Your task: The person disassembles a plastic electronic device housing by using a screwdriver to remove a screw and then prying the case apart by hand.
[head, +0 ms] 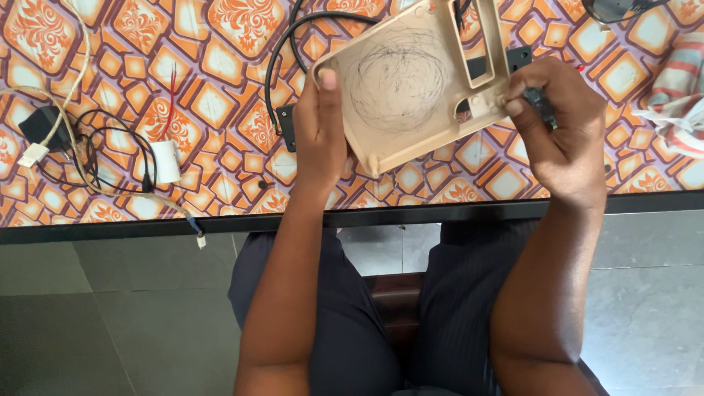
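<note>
Left hand [320, 128]: I clamp the beige plastic panel [411, 81] by its left edge, upper centre of frame.
Right hand [561, 125]: closed on a small dark tool [541, 103] at the panel's right corner.
Risk: I judge the tool could slip, since the panel hangs unsupported above the patterned table [220, 110].

Both hands [320, 128] [561, 128] hold a beige plastic panel [411, 81].

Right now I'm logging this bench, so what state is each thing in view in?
Beige plastic panel: lifted off the table, tilted, scribbled black circles facing up.
Left hand: gripping the panel's left edge, thumb on top.
Right hand: closed on a small dark tool at the panel's right edge.
Black cable: looped on the patterned tablecloth.
White cable: loose, its end hanging over the table edge.
</note>
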